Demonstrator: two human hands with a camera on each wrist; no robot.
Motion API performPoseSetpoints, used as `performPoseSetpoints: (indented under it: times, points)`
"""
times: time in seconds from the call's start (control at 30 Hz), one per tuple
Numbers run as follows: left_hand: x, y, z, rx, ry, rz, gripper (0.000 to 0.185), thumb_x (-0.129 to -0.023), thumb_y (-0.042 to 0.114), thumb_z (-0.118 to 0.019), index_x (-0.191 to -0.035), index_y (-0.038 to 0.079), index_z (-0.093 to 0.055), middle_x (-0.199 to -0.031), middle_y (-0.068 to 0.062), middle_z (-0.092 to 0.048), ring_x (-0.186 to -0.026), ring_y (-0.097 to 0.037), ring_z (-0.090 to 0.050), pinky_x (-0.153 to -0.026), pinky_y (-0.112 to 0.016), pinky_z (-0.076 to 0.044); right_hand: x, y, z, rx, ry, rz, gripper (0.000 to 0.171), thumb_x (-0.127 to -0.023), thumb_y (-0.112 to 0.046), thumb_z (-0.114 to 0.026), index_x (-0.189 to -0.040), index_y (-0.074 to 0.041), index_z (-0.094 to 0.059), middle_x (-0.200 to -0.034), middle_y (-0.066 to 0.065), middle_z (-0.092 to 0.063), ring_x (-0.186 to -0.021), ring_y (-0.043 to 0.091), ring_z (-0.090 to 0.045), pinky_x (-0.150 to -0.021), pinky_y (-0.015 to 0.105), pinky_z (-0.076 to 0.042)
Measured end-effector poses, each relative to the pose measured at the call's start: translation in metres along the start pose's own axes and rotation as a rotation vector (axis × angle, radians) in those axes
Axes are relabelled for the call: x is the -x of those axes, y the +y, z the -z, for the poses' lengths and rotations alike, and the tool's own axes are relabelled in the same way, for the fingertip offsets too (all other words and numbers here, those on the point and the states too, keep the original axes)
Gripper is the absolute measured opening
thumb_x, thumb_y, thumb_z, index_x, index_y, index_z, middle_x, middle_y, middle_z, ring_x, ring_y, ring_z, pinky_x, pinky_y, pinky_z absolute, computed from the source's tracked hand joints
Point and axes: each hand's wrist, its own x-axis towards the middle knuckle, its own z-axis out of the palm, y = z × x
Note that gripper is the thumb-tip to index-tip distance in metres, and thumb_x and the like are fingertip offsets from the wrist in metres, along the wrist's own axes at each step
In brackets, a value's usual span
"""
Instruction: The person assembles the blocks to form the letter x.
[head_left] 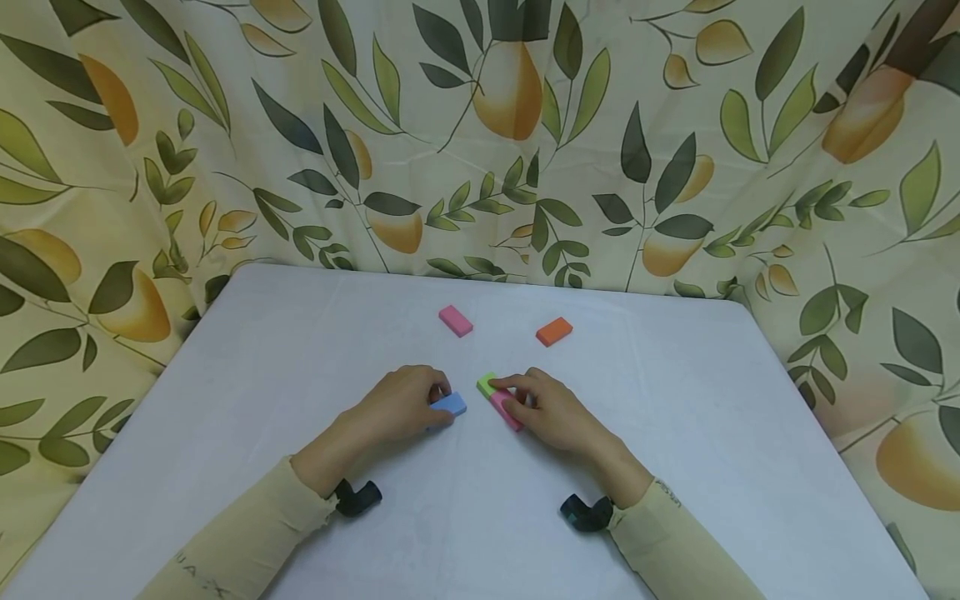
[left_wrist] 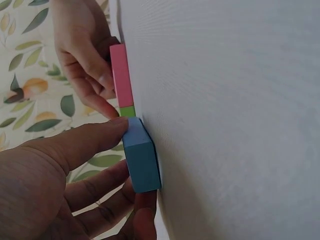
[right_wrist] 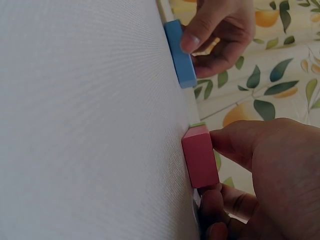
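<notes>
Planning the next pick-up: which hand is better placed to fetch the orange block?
Probably the right hand: the orange block lies on its side, just beyond it, while the left hand grips the blue block.

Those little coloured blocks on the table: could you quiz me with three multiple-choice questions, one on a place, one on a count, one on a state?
1. Where is the orange block?
A. Far side, apart from both hands
B. Under the left hand
C. On the pink block

2. How many blocks show on the table in the head view?
A. Three
B. Five
C. Eight

3. What is the left hand doing?
A. Lying flat
B. Gripping the blue block
C. Raised high

Answers: 1 A, it lies alone. 2 B, two pink, orange, green, blue. 3 B, thumb and fingers clasp it.
</notes>
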Motion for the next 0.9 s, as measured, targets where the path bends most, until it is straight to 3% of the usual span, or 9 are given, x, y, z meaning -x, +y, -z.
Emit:
performPoseSetpoints:
  times: [0.53,0.9]
  points:
    - [-0.0036,0.0057,0.0004,-0.012,-0.004,-0.024,0.032,-0.08,0.034,-0.077,-0.105,0.016,-0.069,-0.084,0.003,-0.06,-0.078,-0.011,-0.053,-0.07,-0.027,-0.044,-0.0002,0.0035,-0.0016,-0.002,-0.001,-0.012,0.036,-0.095,-0.03,-0.06,-0.13,-0.037,-0.06,-0.094,-0.007,-0.054,-0.086,0.012,-0.05,-0.071,0.029,-0.043]
    - [-0.0065,0.0083,-0.0008,-0.001,-0.011,-0.004,0.031,-0.08,0.035,-0.077,-0.105,0.017,-0.07,-0.081,0.005,-0.057,-0.076,-0.013,-0.053,-0.067,-0.027,-0.044,-0.001,0.0025,-0.0014,0.009,0.003,-0.008,0.035,-0.095,-0.029,-0.06,-0.129,-0.037,-0.061,-0.092,-0.008,-0.054,-0.084,0.011,-0.051,-0.07,0.028,-0.043]
